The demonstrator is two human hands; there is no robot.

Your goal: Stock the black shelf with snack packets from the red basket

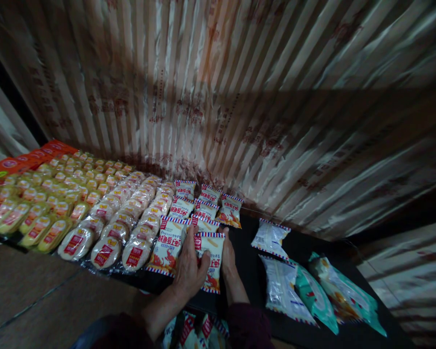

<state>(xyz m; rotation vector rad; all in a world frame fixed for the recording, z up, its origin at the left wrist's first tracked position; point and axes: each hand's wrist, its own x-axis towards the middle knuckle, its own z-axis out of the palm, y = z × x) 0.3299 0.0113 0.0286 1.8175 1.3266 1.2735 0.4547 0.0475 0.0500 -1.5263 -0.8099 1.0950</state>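
A white snack bag (pixel 214 261) with red print and striped edges stands between my two hands at the front of a black shelf. My left hand (pixel 191 266) holds its left side, the thumb lying across its front. On the bag's right edge rests my right hand (pixel 228 254), fingers pressed along it. Directly left of my left hand is a matching bag (pixel 167 245). Behind them, several more of these bags (pixel 205 211) are lined up in short rows, and one (pixel 229 211) sits at the back right.
Left of the bags are rows of round wrapped cakes (pixel 107 252), yellow packs (pixel 39 230) and orange packages (pixel 36 155). White bags (pixel 283 286) lie face down on the right beside green bags (pixel 316 291). More bags (pixel 194 332) show below the shelf edge. Printed plastic sheeting (pixel 189 97) hangs behind.
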